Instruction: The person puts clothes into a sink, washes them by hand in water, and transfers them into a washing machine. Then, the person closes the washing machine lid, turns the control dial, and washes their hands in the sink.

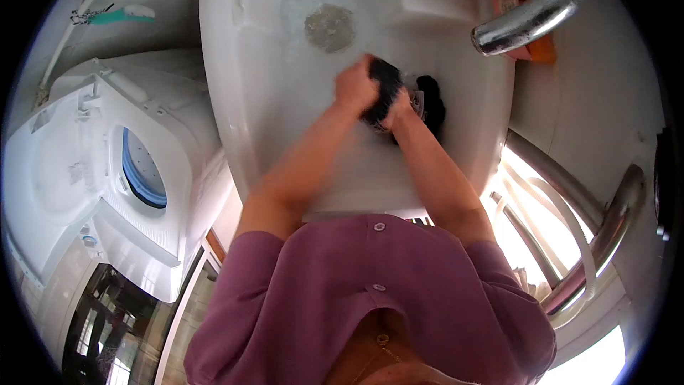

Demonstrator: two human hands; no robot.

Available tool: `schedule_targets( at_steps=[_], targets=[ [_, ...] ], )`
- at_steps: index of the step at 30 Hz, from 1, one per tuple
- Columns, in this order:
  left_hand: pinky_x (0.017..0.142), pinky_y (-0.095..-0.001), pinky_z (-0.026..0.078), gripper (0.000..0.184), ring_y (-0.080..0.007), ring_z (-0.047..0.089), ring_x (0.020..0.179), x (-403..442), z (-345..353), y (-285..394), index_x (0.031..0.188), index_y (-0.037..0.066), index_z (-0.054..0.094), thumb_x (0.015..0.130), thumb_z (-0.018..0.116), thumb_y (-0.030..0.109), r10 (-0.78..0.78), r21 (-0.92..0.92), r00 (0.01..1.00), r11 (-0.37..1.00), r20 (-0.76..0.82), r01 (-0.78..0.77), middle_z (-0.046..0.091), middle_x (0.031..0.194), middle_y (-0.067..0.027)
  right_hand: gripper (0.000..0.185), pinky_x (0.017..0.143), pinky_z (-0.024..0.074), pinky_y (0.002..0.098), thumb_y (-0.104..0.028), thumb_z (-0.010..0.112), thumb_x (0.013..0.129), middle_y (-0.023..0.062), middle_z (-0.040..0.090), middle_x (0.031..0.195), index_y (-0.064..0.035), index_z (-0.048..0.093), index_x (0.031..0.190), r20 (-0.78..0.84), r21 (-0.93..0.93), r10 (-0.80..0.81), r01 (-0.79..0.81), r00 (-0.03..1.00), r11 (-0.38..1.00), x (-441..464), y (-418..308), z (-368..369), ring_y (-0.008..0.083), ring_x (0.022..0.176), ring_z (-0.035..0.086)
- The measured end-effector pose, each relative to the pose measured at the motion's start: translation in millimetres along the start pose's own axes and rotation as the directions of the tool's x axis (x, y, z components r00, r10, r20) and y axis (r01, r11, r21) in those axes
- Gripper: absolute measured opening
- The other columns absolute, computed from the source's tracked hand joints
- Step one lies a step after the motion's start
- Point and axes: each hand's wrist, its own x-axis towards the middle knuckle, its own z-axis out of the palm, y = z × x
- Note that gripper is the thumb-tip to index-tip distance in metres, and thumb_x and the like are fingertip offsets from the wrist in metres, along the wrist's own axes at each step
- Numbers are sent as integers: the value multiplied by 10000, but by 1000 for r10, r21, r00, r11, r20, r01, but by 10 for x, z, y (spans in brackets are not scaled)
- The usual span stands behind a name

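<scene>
Over the basin of a white sink (pixel 246 100), both hands grip a bunched black cloth (pixel 385 89), its exact kind unclear. My left hand (pixel 355 87) is closed on its left side, slightly smeared by motion. Lower on the right, my right hand (pixel 399 110) is wrapped round the same cloth, with some fingers hidden beneath it. Another black piece with a pale patch (pixel 431 103) lies against the basin floor just right of my right hand; whether it joins the held cloth I cannot tell.
A metal spout (pixel 527 21) reaches over the sink's right rim, near a pink and orange bottle (pixel 524 11). A drain (pixel 330 28) shows at the far end of the basin. On the left stands a white washing machine (pixel 153 107) with its lid raised. A green-handled brush (pixel 121 14) hangs above it.
</scene>
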Motion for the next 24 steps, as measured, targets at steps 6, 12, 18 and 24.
schedule_targets(
  at_steps=[6,12,18,24],
  targets=[
    [994,-566,335,570,-347,451,1210,48,-73,-799,1325,163,482,766,599,166,-76,470,912,838,-403,277,428,1397,-114,601,1067,301,437,-264,521,938,68,270,1482,-212,251,1472,-201,-768,-380,95,903,633,-112,-689,231,259,1337,321],
    [935,-510,396,419,-370,486,1141,-46,93,-1028,1136,102,617,718,624,58,55,440,998,897,-4,-47,520,1263,-150,682,1074,280,464,-513,484,920,44,166,1539,-218,236,1482,-199,-596,-75,-60,977,801,37,-274,235,298,1369,261],
    [833,-438,433,425,-332,568,993,-500,-60,302,1036,110,624,613,604,75,505,-114,862,859,33,-499,625,1000,-135,564,962,438,421,-527,499,907,121,586,1205,-118,494,1296,-45,-139,229,-233,972,962,62,-374,188,260,1138,535],
    [776,-416,463,325,-334,599,888,-246,-85,505,934,136,644,625,629,236,221,-47,970,973,-102,-227,643,905,-120,344,808,512,353,-366,510,935,57,622,982,-113,546,1164,76,-136,29,-19,997,991,-64,-33,117,185,924,604]
  ],
)
